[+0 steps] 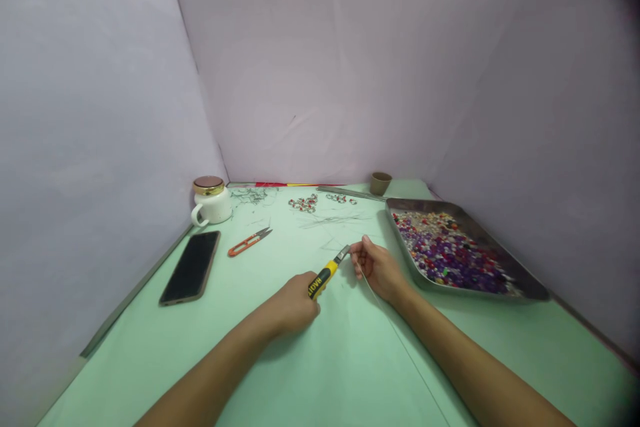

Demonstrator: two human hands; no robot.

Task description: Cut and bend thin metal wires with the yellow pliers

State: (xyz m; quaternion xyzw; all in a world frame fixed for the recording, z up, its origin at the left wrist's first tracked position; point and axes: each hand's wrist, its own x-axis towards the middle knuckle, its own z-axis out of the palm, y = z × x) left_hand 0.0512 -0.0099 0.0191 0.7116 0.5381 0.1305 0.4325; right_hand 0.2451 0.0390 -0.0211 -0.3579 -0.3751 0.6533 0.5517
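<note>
My left hand (295,303) is wrapped round what look like pliers (324,279) with a yellow and black grip and a short metal head, pointing up and to the right. The metal tip is right beside the fingertips of my right hand (377,268), which pinch a thin pale wire (395,328). This wire runs from the fingers down past the right forearm to the bottom edge. Its upper end, near the tip, is too small to make out. Just beyond the hands, several cut wire pieces (335,219) lie loose on the green tabletop (345,360).
At right is a metal tray (533,285) of mixed beads (450,253). Small beaded rings (304,203), a brown cup (381,183) and a wire bundle (350,193) lie farther back. Leftward are orange thread snips (247,242), a phone (191,268), a lidded white mug (213,203) and tangled wire scraps (253,195).
</note>
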